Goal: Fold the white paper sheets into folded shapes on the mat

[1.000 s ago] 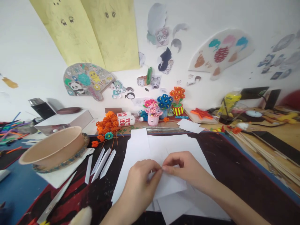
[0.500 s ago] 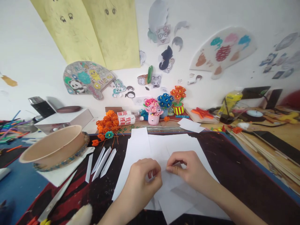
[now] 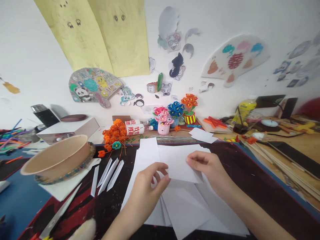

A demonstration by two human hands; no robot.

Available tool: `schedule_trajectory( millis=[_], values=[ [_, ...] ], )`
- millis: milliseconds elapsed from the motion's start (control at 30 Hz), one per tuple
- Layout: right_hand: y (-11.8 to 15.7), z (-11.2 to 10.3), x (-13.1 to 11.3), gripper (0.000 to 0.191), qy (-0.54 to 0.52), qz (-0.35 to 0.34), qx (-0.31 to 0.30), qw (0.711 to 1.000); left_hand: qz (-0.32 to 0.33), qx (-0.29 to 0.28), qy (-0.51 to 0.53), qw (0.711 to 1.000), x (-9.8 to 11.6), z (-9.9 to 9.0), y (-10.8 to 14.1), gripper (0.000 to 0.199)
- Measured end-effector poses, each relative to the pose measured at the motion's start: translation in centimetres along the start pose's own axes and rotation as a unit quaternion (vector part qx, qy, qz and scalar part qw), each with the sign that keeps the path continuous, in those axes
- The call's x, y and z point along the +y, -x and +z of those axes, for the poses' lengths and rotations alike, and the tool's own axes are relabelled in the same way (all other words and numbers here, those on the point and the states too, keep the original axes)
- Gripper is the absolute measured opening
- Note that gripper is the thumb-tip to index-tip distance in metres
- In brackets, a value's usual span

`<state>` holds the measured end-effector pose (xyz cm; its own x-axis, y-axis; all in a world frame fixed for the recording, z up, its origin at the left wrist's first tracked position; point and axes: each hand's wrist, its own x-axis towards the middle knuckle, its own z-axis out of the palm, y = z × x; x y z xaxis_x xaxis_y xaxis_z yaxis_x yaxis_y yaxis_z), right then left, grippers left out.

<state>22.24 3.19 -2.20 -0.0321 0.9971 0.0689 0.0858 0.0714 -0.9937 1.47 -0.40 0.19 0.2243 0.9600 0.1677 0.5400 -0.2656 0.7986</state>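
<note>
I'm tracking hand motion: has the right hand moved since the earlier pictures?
Yes, the right hand is farther forward and right, against the pink pot.

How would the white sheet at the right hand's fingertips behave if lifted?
The sheet looks thin, so probably light and floppy. Its smooth, flat face may slide over the papers beneath, and a firm pinch could crease it.

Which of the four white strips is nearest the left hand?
The rightmost strip; the other three lie to its left, farther from the left hand.
</note>
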Motion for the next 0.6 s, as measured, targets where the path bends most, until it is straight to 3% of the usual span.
schedule_trajectory(
  millis=[100,200,333,467,600],
  values=[
    [0.3,0.8,0.1,0.021,0.006,-0.006,-0.036,0.999,-0.019,-0.043,0.065,0.997,0.0,0.4,0.2,0.020],
    [0.5,1.2,0.2,0.023,0.022,-0.021,-0.048,0.998,-0.004,-0.052,0.124,0.991,-0.1,0.5,0.3,0.024],
    [0.5,1.4,0.5,0.023,0.027,-0.023,-0.048,0.998,-0.016,-0.020,0.137,0.990,0.0,0.4,0.3,0.024],
    [0.7,1.8,0.8,0.024,0.042,0.001,-0.089,0.995,-0.060,0.023,0.123,0.990,0.3,0.4,0.3,0.021],
    [1.3,2.6,0.8,0.024,0.141,-0.061,-0.112,0.982,-0.084,0.029,0.123,0.988,0.5,0.5,0.6,0.029]
  ],
)
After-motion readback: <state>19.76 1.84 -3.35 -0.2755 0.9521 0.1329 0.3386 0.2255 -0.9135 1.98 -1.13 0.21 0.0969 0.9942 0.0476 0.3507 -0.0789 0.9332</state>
